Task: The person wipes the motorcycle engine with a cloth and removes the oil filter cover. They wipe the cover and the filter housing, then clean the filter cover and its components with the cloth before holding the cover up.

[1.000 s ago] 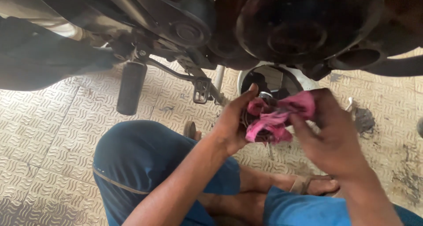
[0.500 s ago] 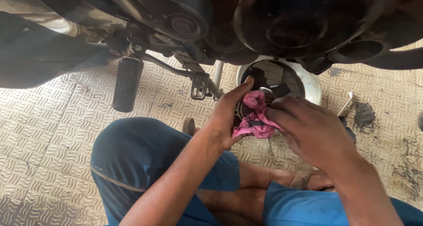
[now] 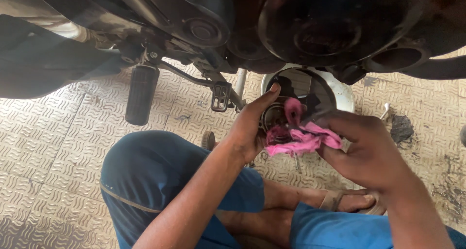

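Note:
My left hand [image 3: 250, 127] cups a round, dark metal part [image 3: 274, 117], mostly hidden behind the fingers and the cloth. My right hand [image 3: 361, 149] grips a pink rag [image 3: 301, 137] and presses it onto that part. Both hands work just below the greasy underside of a motorcycle engine [image 3: 310, 30], in front of a white basin [image 3: 342, 91] holding dark liquid.
A black foot peg [image 3: 141, 93] and a brake pedal [image 3: 221, 96] hang at the left. My blue-trousered knees [image 3: 155, 181] and a sandalled foot [image 3: 352, 200] lie below. The patterned tile floor [image 3: 48, 147] has an oil stain [image 3: 400, 127] at the right.
The rag has been bunched and pushed further into the part, and my right hand has shifted down and right over it. The view has drifted slightly.

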